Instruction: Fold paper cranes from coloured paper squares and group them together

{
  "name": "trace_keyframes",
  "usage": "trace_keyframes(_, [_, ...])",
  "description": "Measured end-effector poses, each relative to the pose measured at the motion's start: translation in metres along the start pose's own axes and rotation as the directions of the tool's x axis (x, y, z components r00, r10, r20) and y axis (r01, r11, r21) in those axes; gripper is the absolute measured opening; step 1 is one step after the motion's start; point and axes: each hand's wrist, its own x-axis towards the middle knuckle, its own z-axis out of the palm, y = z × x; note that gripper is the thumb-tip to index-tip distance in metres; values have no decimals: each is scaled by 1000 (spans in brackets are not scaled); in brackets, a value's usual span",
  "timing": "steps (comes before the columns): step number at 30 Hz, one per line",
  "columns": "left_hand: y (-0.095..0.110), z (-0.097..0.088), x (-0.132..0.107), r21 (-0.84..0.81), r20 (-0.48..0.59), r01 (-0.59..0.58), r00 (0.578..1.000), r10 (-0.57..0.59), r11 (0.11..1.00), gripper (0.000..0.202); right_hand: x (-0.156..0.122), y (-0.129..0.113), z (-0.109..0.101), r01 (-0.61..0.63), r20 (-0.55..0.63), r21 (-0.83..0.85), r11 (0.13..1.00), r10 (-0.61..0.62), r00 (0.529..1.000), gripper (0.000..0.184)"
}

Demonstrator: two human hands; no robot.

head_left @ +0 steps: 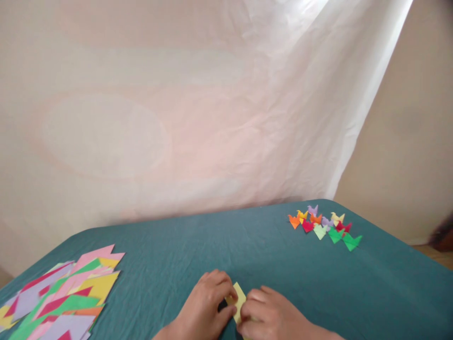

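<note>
A small piece of pale yellow paper [239, 298] lies between my hands at the bottom middle of the head view, with its top corner showing above my fingers. My left hand [212, 302] grips its left edge between thumb and fingers. On the other side, my right hand [269, 311] has curled fingers closed on the paper's right part. The lower part of the paper is mostly hidden behind my right hand, so its full folded shape cannot be made out.
Several folded paper birds [320, 230] in mixed colours stand at the right rear of the green-covered table [170, 255]. To the left, coloured paper sheets [71, 293] are spread in an overlapping pile. A pale cloth [198, 118] hangs behind the table.
</note>
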Motion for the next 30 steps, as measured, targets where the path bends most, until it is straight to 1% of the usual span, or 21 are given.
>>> trace_keyframes(3, [-3, 0, 2, -78, -29, 93, 995, -96, 993, 18, 0, -2, 5, 10, 85, -94, 996, -2, 996, 14])
trace_keyframes(6, [-8, -1, 5, -118, -29, 124, 991, -128, 985, 18, -1, -2, 3, 26, 124, -86, 996, -15, 992, 12])
trace_keyframes(11, [-17, -9, 8, -120, -18, 148, 988, -151, 982, 19, -4, -1, -1, 16, 162, -41, 999, -9, 987, 5])
trace_keyframes(14, [-20, -11, 9, -111, -5, 164, 986, -166, 980, 21, -5, 0, -7, -20, 191, 37, 999, 13, 981, 6])
trace_keyframes(16, [-20, -10, 8, -113, -9, 168, 985, -170, 979, 22, -5, 0, -13, -57, 207, 150, 987, 25, 978, 9])
trace_keyframes(18, [-21, -8, 7, -131, -58, 163, 983, -172, 978, 24, -6, 1, -18, -83, 179, 293, 952, 30, 983, 17])
trace_keyframes(19, [-21, -8, 6, -147, -94, 158, 980, -173, 976, 26, -7, 3, -20, -107, 146, 357, 928, 57, 988, 21])
trace_keyframes(20, [-21, -7, 5, -166, -129, 154, 976, -176, 974, 27, -7, 4, -22, -148, 101, 410, 900, 116, 988, 26])
trace_keyframes(21, [-21, -7, 4, -184, -154, 153, 971, -182, 971, 28, -7, 6, -23, -208, 58, 449, 869, 204, 977, 30])
trace_keyframes(22, [-20, -7, 3, -201, -162, 154, 969, -187, 968, 29, -7, 8, -24, -282, 24, 478, 832, 308, 951, 33])
trace_keyframes(23, [-20, -7, 2, -215, -153, 158, 969, -193, 964, 31, -7, 10, -24, -352, 0, 496, 794, 405, 914, 34])
trace_keyframes(24, [-19, -6, 1, -226, -134, 165, 971, -198, 960, 35, -7, 12, -24, -409, -9, 505, 760, 478, 878, 34])
trace_keyframes(25, [-18, -6, 1, -235, -108, 171, 974, -201, 957, 42, -7, 13, -23, -449, -5, 511, 733, 525, 851, 32])
trace_keyframes(26, [-17, -6, 1, -244, -83, 175, 976, -200, 954, 49, -6, 14, -22, -477, 7, 511, 715, 551, 834, 31])
trace_keyframes(28, [-15, -4, 1, -260, -40, 169, 982, -186, 951, 57, -5, 14, -19, -506, 39, 505, 699, 567, 823, 28])
trace_keyframes(30, [-13, -4, 2, -270, -18, 154, 986, -165, 951, 56, -5, 13, -17, -516, 59, 495, 699, 565, 823, 27])
